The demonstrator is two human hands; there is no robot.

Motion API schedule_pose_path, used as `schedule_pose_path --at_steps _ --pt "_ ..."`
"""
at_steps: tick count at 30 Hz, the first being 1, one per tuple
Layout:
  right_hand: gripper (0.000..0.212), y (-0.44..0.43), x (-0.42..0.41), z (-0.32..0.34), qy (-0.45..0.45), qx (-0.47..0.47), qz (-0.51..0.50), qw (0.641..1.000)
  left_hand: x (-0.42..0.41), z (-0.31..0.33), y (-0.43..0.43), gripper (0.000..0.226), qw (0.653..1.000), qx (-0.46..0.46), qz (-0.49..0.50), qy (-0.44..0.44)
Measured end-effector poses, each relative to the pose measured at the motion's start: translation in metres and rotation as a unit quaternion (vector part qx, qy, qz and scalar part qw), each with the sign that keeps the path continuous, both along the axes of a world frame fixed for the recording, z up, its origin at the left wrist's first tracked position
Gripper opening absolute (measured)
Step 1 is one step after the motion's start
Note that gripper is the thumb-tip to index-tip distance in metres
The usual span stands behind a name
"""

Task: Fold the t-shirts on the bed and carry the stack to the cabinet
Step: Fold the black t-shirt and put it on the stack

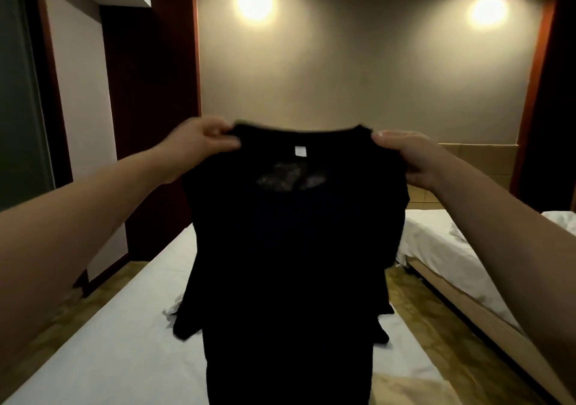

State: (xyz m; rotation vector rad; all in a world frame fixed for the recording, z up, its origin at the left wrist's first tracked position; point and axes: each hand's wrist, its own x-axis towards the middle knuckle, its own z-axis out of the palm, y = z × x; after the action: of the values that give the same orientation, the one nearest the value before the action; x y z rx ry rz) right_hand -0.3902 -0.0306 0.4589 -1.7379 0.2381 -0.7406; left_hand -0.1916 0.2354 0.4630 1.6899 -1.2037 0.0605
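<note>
Near field: a white-sheeted bed (118, 326) runs away from the viewer, with a strip of patterned floor (414, 305) along each long edge. Above it a black t-shirt (290, 249) hangs upright, neck label facing the camera. The left hand (199, 143) and right hand (411, 158) each pinch one shoulder in a closed grip. Middle field: a second bed (436, 242) with rumpled white bedding lies right of the floor strip. Far field: a dark wooden panel (149, 93) at left and a plain wall (343, 71) lit by two lamps.

Black t-shirt (286, 249) with white neck tag (300, 150); white bed (124, 336); beige wall (358, 62).
</note>
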Motion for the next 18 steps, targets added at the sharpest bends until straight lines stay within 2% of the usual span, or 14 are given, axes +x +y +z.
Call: schedule_pose_path --at_steps 1,2,3,6,8,10,12,14,16,18 --pt "0.013 -0.001 0.001 -0.004 0.060 -0.066 -0.032 0.995 0.000 -0.005 0.000 0.018 0.997 0.073 0.006 -0.016" --pt "0.012 -0.003 0.002 -0.008 0.099 -0.138 -0.072 0.983 0.003 -0.011 0.000 0.021 0.994 0.102 0.018 -0.028" --pt "0.013 -0.005 0.004 -0.010 0.093 -0.166 -0.100 0.977 0.007 -0.014 -0.001 0.018 0.997 0.078 0.019 -0.022" --pt "0.019 -0.003 0.007 -0.002 0.005 -0.185 -0.142 0.972 0.002 -0.006 -0.001 0.008 0.995 -0.076 0.002 0.056" --pt "0.022 0.000 0.013 0.001 0.030 -0.242 -0.157 0.957 0.003 -0.004 -0.003 0.006 0.996 -0.056 -0.007 0.068" --pt "0.017 0.001 0.012 0.004 -0.005 -0.213 -0.138 0.967 0.004 -0.001 -0.003 0.011 0.998 -0.046 0.003 0.049" --pt "0.016 -0.001 0.008 0.005 -0.055 -0.142 -0.108 0.983 0.009 0.002 -0.003 0.010 0.996 -0.077 0.003 0.053" --pt "0.016 -0.004 0.007 0.005 -0.080 -0.095 -0.091 0.988 0.012 0.002 -0.006 0.016 0.998 -0.065 0.008 0.015" --pt "0.017 -0.005 0.010 0.002 -0.046 -0.097 -0.095 0.990 0.015 -0.002 -0.010 0.032 0.999 -0.025 0.030 -0.027" --pt "0.017 -0.004 0.014 -0.001 0.000 -0.094 -0.109 0.990 0.016 -0.005 -0.010 0.043 0.999 -0.028 0.033 -0.012"
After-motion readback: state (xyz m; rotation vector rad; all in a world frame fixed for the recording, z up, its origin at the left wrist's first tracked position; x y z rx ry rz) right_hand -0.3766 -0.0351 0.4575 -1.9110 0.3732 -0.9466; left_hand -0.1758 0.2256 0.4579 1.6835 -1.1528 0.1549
